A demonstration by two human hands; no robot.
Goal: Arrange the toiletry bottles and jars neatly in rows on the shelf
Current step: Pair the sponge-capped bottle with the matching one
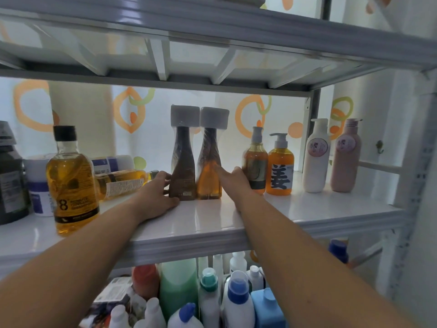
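A shrink-wrapped twin pack (184, 162) of one brown and one amber bottle with grey caps stands upright mid-shelf on the white shelf (212, 226). My left hand (157, 197) grips its left side, thumb along the brown bottle's base. My right hand (235, 183) grips its right side, thumb on the amber bottle. To the right stand two amber pump bottles (280, 171), a white bottle (315, 159) and a pink bottle (345, 162). At the left, a big amber bottle marked 8 (71, 183) stands near the front edge, and another amber bottle (120, 182) lies on its side.
A dark jar (10, 183) and a white jar (40, 188) stand at the far left. The upper shelf (212, 27) hangs close overhead. The shelf below holds several detergent bottles (238, 301). A white frame post (411, 162) bounds the right side.
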